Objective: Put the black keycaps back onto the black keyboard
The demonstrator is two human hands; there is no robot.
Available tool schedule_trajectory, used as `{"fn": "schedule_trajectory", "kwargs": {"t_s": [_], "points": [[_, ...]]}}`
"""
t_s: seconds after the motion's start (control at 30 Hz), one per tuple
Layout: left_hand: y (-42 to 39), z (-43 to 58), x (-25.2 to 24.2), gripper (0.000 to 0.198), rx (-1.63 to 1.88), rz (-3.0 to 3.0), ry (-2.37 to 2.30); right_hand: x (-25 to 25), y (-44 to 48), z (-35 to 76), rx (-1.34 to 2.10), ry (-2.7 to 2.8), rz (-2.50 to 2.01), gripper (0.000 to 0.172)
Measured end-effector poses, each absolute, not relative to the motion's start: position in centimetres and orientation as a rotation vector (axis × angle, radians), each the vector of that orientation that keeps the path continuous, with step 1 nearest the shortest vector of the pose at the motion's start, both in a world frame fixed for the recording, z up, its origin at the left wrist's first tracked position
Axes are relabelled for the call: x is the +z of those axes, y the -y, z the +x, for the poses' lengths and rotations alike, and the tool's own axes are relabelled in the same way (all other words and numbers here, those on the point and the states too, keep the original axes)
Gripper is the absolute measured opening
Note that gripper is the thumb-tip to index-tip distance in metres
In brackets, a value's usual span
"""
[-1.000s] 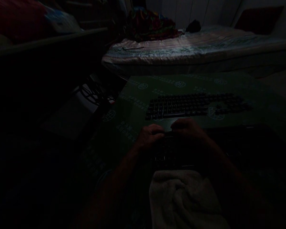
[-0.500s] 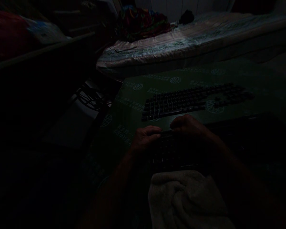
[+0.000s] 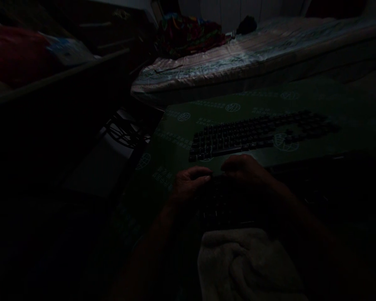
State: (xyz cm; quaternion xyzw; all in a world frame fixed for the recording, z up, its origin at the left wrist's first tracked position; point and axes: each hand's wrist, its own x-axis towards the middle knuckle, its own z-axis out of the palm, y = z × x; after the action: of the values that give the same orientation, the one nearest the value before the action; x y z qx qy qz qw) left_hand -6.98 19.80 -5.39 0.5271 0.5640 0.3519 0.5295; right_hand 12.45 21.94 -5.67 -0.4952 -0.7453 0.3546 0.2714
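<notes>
In dim light, a dark keyboard body (image 3: 221,205) lies in front of me, its right part lost in shadow. My left hand (image 3: 189,179) is at its far left corner, thumb and fingers closed about the edge. Close beside it, my right hand (image 3: 242,167) bends over the same far edge with its fingers curled together; whatever is between those fingertips is hidden. Beyond both hands, loose black keycaps (image 3: 235,136) are laid out in keyboard order on a green printed board (image 3: 175,138). A crumpled light cloth (image 3: 247,263) lies at the near side of the keyboard body.
A bed with a patterned mattress (image 3: 238,62) stands behind the board, a colourful blanket (image 3: 191,35) heaped on it. To the left runs a dark shelf (image 3: 81,69) with a red bundle (image 3: 15,54). Below, a dark wire-like object (image 3: 122,129) shows beside the board.
My right hand has shifted slightly left along the keyboard's far edge, nearer my left hand. The whole view has moved a little; the keycaps and cloth lie as before.
</notes>
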Motion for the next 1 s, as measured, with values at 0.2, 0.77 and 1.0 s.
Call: {"fn": "schedule_trajectory", "kwargs": {"t_s": [0.2,0.77,1.0], "points": [[-19.7,-7.0,-4.8,0.029,0.925,1.129,-1.336,-4.8,-21.0,11.2,0.992,1.92,-1.139,0.014],[-19.3,-6.7,-3.9,0.021,0.97,1.213,-1.203,-2.7,-20.9,11.1,1.47,1.809,-1.192,0.023],[-19.0,-6.2,-3.7,0.015,1.013,1.265,-1.182,-1.6,-23.0,11.8,1.597,2.035,-1.286,0.023]]}}
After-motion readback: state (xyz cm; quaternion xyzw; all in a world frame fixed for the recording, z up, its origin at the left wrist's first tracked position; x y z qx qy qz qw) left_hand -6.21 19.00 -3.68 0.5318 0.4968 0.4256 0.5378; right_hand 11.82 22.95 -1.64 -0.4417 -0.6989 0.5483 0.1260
